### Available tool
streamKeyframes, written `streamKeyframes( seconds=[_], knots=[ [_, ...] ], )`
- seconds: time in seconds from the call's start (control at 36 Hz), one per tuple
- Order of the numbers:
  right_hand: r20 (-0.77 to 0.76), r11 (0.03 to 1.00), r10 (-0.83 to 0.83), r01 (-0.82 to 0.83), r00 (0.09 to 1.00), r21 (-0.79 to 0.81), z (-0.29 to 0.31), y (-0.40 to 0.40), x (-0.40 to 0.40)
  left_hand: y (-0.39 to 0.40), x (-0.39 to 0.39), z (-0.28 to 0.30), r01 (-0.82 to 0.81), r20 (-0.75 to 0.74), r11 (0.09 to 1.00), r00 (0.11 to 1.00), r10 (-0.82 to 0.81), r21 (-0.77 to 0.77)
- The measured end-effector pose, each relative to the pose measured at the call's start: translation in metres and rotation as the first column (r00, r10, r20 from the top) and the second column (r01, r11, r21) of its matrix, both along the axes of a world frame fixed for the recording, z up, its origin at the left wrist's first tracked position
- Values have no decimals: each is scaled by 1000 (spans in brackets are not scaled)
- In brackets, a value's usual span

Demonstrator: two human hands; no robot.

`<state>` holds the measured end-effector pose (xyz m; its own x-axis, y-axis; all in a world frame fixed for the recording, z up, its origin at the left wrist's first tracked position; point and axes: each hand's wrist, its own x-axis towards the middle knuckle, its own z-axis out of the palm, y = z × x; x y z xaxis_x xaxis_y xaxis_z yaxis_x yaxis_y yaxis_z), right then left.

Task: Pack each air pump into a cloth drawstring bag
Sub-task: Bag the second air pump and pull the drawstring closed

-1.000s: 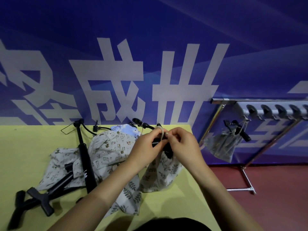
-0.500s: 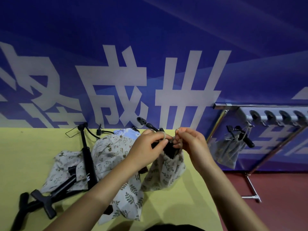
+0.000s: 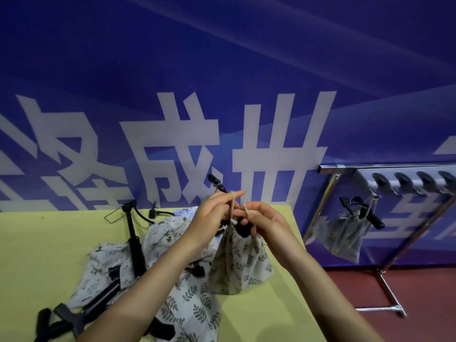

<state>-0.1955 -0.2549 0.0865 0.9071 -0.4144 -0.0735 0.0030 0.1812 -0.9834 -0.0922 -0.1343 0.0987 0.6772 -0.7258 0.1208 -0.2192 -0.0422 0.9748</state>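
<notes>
Overhead, a blue banner point(image 3: 246, 70) with large white characters is filling the wall behind a yellow-green table point(image 3: 37, 243). To the right, a chrome rack point(image 3: 394, 233) is standing on red floor point(image 3: 370, 292), with a packed cloth bag point(image 3: 345, 240) hanging from one of its hooks and black pump parts sticking out of its top.

On the table, a heap of printed cloth bags point(image 3: 172, 243) is lying spread out, some patterned with leaves, others with small animals. A black air pump point(image 3: 134, 245) is lying across the heap, its hose curling away at the far end, and a second black pump with a T-handle point(image 3: 74, 314) is resting at the near left corner.

At centre, a person is holding up a leaf-print drawstring bag point(image 3: 241, 265), its bottom resting on the table and its neck gathered around a black air pump end point(image 3: 243, 229) showing at the opening. The left hand point(image 3: 212, 215) is pinching one beige drawstring point(image 3: 232, 206), which is looping over the index finger. The right hand point(image 3: 266, 220) is pinching the other cord end point(image 3: 246, 209) between thumb and fingertips, just beside the left hand.
</notes>
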Motion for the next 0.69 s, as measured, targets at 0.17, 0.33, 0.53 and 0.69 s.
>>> streamKeyframes(
  seconds=[0.17,0.33,0.53,0.69],
  knots=[
    [-67,983,98,-107,993,-147,14,12,10,5,17,0,-76,282,979,959,20,187],
    [11,963,72,-67,997,-263,30,4,10,21,15,7,-168,434,972,897,83,161],
    [84,965,25,-2,996,-264,53,-18,5,23,-3,50,-117,421,990,904,75,76],
    [116,975,7,19,993,-223,69,-36,-5,-17,-14,81,-81,437,994,894,103,-69]
  ],
)
